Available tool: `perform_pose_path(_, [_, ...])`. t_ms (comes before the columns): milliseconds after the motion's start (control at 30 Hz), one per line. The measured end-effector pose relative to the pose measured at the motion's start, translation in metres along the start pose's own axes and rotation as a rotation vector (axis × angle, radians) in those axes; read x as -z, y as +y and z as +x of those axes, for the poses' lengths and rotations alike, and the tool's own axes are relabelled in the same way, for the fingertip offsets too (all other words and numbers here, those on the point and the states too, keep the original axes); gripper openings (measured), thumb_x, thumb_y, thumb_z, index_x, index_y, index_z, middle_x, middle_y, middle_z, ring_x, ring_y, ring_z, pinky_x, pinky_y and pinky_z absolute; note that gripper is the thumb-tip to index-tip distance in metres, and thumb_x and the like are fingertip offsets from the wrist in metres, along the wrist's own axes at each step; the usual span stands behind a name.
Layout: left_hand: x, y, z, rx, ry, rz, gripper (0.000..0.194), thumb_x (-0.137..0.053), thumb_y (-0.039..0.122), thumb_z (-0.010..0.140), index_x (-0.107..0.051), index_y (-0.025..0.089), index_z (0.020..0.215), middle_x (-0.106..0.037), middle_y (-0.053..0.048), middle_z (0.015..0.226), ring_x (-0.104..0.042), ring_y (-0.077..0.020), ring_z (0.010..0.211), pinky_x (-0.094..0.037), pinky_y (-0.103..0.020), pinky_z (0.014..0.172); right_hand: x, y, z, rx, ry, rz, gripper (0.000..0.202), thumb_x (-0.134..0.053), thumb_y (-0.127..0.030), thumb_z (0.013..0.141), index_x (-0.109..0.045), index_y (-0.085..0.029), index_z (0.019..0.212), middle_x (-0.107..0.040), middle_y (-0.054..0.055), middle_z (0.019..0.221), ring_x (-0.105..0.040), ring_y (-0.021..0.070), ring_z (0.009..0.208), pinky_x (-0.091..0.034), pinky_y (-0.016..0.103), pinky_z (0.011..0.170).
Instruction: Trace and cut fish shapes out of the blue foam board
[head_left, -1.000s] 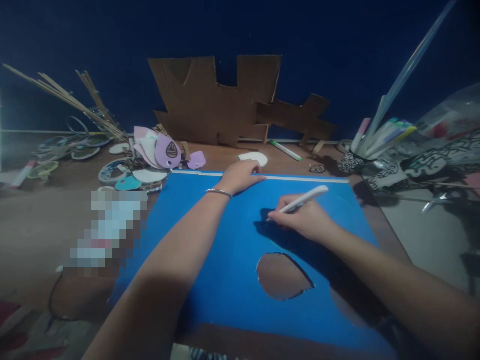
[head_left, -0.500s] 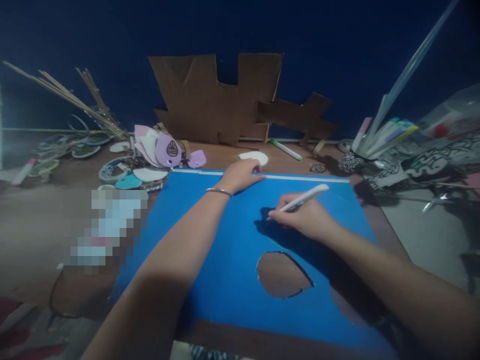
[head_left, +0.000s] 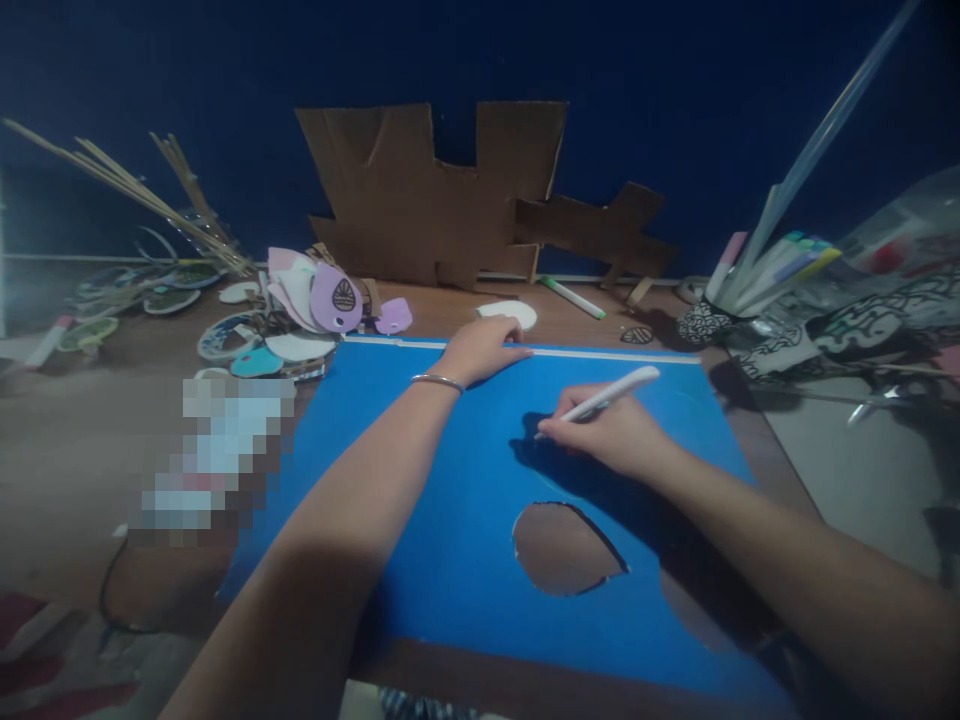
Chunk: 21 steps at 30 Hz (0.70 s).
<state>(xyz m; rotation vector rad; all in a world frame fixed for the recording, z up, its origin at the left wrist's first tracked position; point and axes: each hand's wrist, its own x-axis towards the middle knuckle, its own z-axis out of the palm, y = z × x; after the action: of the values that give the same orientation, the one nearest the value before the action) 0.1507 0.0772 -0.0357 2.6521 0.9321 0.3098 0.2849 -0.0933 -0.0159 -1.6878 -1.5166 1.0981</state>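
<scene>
A blue sheet [head_left: 457, 560] lies on the wooden table, with a leaf-shaped hole cut through it. My left hand [head_left: 484, 350] rests on the sheet's far edge, thumb out to the side and fingers draped over the white strip along that edge. Just beyond it is a white rounded cut-out [head_left: 517, 316]. With my right hand [head_left: 600, 430] I grip a white pen [head_left: 626, 384], its tip down at the blue surface above the hole. A faint pale curved line shows on the sheet beside this hand, partly in its shadow.
Brown cardboard shapes [head_left: 450, 220] lean on the dark blue wall. Purple and white cut-outs [head_left: 330, 300] and wooden sticks [head_left: 127, 185] are at left. A green-capped marker [head_left: 574, 298] lies behind the sheet. To the right stand a holder [head_left: 703, 322] of markers and some scissors [head_left: 874, 402].
The pen tip and my right hand have shifted very slightly to the right. My left hand stays in place on the sheet's far edge.
</scene>
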Motion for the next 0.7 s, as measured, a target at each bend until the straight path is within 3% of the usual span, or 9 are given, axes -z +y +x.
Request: perform_pose_path(700, [0.0003, 0.0004, 0.0006, 0.008, -0.001, -0.003, 0.028, -0.054, 0.046, 0.078, -0.059, 0.021, 0.087, -0.062, -0.003, 0.094, -0.054, -0.0187, 0.082, -0.037, -0.027, 0.063, 0.0044, 0.0031, 0.0018, 0.017, -0.008, 0.021, 0.027, -0.06, -0.042, 0.076, -0.056, -0.019, 0.062, -0.059, 0.001, 0.054, -0.05, 0.0128, 0.049, -0.034, 0.025, 0.043])
